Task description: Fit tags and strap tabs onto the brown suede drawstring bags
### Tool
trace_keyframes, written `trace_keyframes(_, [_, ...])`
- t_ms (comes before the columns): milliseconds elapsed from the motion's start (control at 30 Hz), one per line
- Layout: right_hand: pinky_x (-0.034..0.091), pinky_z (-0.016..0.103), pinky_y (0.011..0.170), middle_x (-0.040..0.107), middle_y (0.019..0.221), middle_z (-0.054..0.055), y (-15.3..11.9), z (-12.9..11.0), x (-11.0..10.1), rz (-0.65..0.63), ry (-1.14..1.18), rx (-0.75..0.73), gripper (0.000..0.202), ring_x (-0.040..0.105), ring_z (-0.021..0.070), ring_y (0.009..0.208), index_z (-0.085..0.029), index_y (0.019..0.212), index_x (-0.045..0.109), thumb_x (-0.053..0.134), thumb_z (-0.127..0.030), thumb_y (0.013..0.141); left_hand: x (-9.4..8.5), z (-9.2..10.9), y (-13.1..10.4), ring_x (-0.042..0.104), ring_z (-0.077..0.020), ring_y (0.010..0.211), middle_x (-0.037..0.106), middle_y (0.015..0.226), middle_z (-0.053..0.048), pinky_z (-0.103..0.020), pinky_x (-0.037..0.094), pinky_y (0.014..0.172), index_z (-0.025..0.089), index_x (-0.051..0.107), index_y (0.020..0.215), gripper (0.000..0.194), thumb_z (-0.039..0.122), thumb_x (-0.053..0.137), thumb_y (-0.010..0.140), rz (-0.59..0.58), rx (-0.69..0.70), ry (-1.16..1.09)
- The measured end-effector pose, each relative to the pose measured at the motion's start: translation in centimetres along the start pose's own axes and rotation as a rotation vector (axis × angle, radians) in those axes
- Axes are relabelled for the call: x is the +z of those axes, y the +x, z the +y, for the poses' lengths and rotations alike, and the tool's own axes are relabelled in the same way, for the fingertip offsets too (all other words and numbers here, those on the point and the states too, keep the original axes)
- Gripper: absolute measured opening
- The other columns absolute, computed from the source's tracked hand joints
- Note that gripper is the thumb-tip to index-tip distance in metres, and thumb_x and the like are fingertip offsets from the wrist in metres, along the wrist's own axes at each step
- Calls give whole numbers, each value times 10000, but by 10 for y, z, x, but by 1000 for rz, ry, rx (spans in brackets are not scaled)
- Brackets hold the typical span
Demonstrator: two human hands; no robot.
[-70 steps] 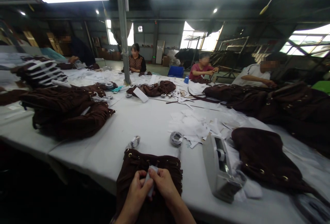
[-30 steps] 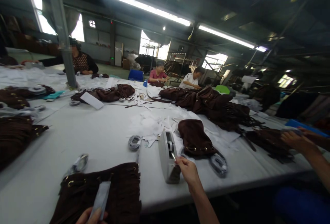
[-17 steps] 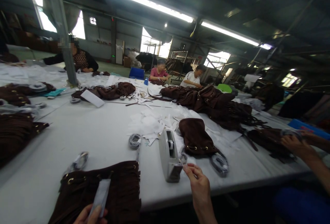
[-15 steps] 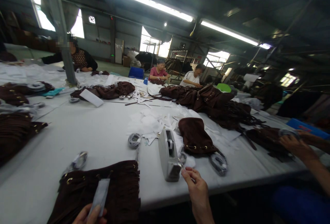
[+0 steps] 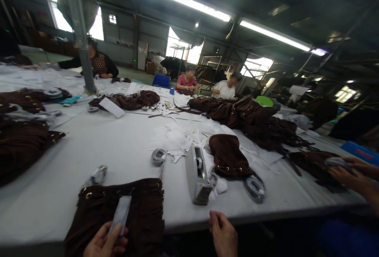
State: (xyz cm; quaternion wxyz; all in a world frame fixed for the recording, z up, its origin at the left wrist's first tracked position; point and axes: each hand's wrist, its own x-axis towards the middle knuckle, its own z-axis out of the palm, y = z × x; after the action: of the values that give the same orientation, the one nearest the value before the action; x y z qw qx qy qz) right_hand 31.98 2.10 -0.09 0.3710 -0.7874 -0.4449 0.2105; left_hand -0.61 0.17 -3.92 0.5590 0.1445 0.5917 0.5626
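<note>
"Where are the hands working?"

"At the lower left of the frame, the left hand (image 5: pixel 108 241) is gripping a pale strip (image 5: pixel 122 209) between thumb and fingers, over a fringed bag (image 5: pixel 145 209) lying on the table (image 5: pixel 85 146). At bottom centre, the right hand (image 5: pixel 224 234) is hovering near the dispenser (image 5: pixel 193 180), thumb and forefinger sitting close together. Whether they are pinching anything, I cannot tell."

"And doing it well?"

"In my judgement, it means keeping the strip flat and steady, pressing lightly so it is not creasing, and keeping the right fingertips from brushing the fringe."

"The count?"

"One strip and one dispenser are showing. Two bags are lying nearest: the fringed one and a smooth bag (image 5: pixel 226 154) right of centre. Three coils (image 5: pixel 159 156) are showing clearly around them. Three people (image 5: pixel 187 82) are working across the upper frame, and a co-worker's two hands (image 5: pixel 353 176) are handling a coil at right. Paper scraps (image 5: pixel 174 134) are lying too jumbled to count."
</note>
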Motion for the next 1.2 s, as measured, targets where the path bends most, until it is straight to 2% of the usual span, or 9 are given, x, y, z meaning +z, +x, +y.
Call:
trace_keyframes(100, [443,286,557,642,558,35,-15,-7,2,-120,-55,-107,440,587,208,524,-209,743,647,461,-608,761,4,4,-6,613,-154,512,696,669,-35,-238,502,443,123,576,876,526,482,786,554,-29,101,-12])
trace_keyframes(167, [453,291,603,664,613,45,-24,-27,12,-244,-62,-262,386,600,214,562,-218,744,649,491,-568,778,8,7,-9,597,-132,498,679,659,-21,-216,481,433,130,565,867,459,476,747,627,-61,148,-11])
trace_keyframes(333, [445,257,626,681,698,38,-53,-109,43,-716,44,-608,295,602,183,623,-220,742,651,483,-435,853,12,12,-10,583,-105,500,650,683,-23,-197,471,443,126,549,866,378,458,669,731,-75,206,6])
trace_keyframes(433, [427,226,616,684,723,23,-66,-153,58,-904,123,-710,265,593,151,636,-200,763,662,487,-370,868,12,12,-11,587,-106,509,636,683,-20,-201,477,460,126,548,875,357,454,636,765,-99,231,16])
trace_keyframes(500, [408,215,593,671,703,11,-68,-171,70,-979,137,-740,278,578,137,627,-188,757,663,477,-356,876,11,11,-10,595,-112,523,632,681,-19,-202,480,469,125,554,886,362,461,627,772,-110,238,20])
trace_keyframes(600, [385,213,568,652,663,3,-62,-177,94,-986,90,-748,303,558,129,603,-171,732,654,460,-348,882,9,9,-9,598,-116,533,638,702,-30,-202,481,470,119,566,909,384,468,634,765,-117,239,17])
trace_keyframes(767, [366,217,547,663,639,8,-53,-166,125,-953,-25,-772,270,571,135,582,-163,701,647,491,-321,853,9,8,-7,590,-112,508,618,667,-14,-198,482,460,114,574,922,415,480,654,745,-123,234,-27])
trace_keyframes(967, [352,220,534,664,621,12,-52,-166,130,-914,-67,-785,285,573,137,571,-160,670,647,504,-342,838,11,10,-8,584,-110,499,613,663,-9,-197,485,453,117,590,908,425,491,672,723,-110,221,-30])
trace_keyframes(1200, [312,243,493,656,557,36,-58,-166,141,-776,-230,-642,407,583,167,534,-180,593,636,526,-517,792,13,14,-11,568,-116,488,601,620,1,-201,473,448,126,599,897,441,515,677,704,-104,227,-19])
